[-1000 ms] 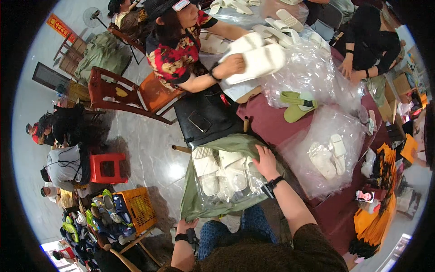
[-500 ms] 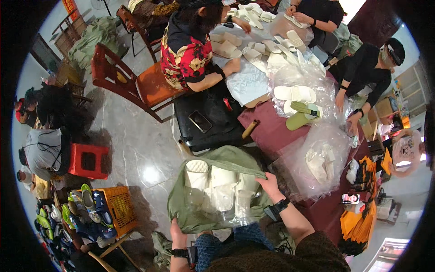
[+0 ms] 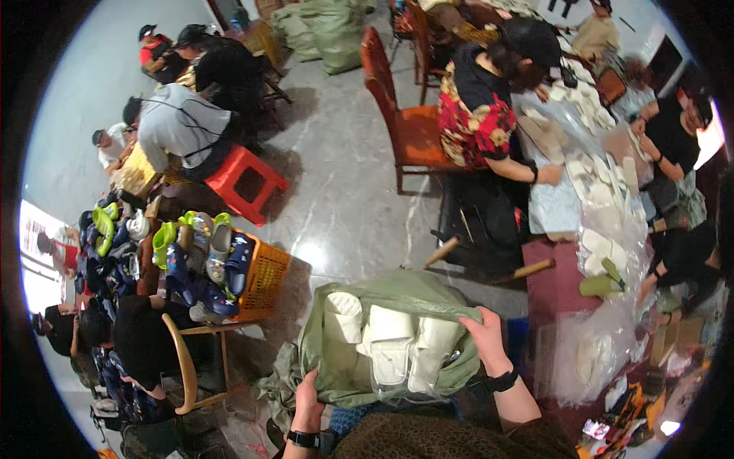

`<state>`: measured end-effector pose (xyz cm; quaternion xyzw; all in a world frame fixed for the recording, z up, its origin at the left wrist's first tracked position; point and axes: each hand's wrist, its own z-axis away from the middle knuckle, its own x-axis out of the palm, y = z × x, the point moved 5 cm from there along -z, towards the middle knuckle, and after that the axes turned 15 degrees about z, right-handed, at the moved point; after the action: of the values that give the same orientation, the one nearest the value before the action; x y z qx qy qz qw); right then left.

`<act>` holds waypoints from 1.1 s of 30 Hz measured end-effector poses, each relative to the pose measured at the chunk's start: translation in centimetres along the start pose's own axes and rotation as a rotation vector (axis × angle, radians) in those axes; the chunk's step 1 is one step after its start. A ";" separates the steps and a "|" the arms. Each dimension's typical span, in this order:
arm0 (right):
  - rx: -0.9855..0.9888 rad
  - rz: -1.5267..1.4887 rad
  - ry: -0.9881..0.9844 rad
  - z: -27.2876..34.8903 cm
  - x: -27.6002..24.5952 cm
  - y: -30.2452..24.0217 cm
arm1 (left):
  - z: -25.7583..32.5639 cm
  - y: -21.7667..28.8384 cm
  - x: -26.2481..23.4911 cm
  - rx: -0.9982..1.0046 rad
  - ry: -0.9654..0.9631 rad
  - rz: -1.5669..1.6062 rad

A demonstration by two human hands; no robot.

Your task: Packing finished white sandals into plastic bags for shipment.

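Note:
Between my hands a green woven sack hangs with its mouth spread wide. Several white slippers lie inside it in rows, some in clear plastic wrapping. My left hand is closed on the sack's near left edge, thumb on top. At the right edge my right hand grips the gathered rim. The sack's bottom is hidden by the slippers and its own folds.
To the left stands an orange crate heaped with clogs, beside a wooden chair. A red stool is farther back. On the right runs a table with white slippers and plastic. Several people sit around.
My view has swung left, so the table has slid right and more of the crate and the seated people shows. Both hands still hold the sack's edges.

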<state>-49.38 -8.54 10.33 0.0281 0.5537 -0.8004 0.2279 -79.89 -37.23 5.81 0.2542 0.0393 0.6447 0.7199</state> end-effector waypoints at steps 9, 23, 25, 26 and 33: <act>-0.223 -0.035 -0.097 -5.6 12.6 -12.8 | 3.8 10.3 0.6 0.059 0.158 0.013; -0.315 -0.031 -0.249 -31.4 24.3 -24.6 | -5.4 26.4 13.3 0.318 0.023 0.350; -0.335 0.048 -0.345 -34.7 27.3 -27.0 | -5.8 28.7 14.0 0.396 0.140 0.377; -0.313 0.022 -0.363 -36.2 28.3 -28.3 | -5.8 29.8 15.2 0.402 0.200 0.400; -0.423 -0.056 -0.268 -47.2 32.3 -41.3 | -10.1 38.2 27.9 0.436 0.024 0.435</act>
<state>-104.41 34.83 18.63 -0.1418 0.6743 -0.6694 0.2779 -113.87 -6.08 20.50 0.3977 0.1299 0.7629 0.4928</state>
